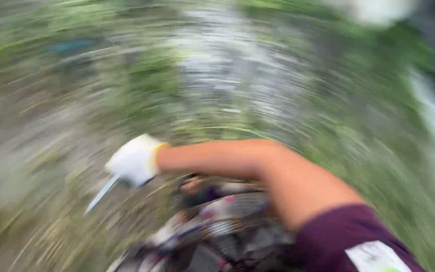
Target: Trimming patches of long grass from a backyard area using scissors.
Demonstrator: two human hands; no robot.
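One gloved hand shows in the head view: the right hand (134,160), in a white glove with a yellowish cuff, sits a little toward nine o'clock from the middle of the picture. It is clenched around the handle of a pale, narrow blade (101,193), which sticks out of the fist and slants down toward seven o'clock. The bare forearm runs from the glove toward three o'clock, bends at the elbow, and ends in a dark purple sleeve (346,236) at five o'clock; a white patch lies on that sleeve near the bottom edge.

Under the forearm, at six o'clock, lies patterned cloth (222,221) in dark, white and pink tones, too smeared to tell what it covers. A small skin-coloured spot just above it may belong to the left hand, but the blur hides it, so I cannot tell whether that hand is open or closed.

All around, from nine o'clock over twelve to three, the blurred ground (66,116) shows green and brown streaks of plants, with a pale grey strip at twelve o'clock.
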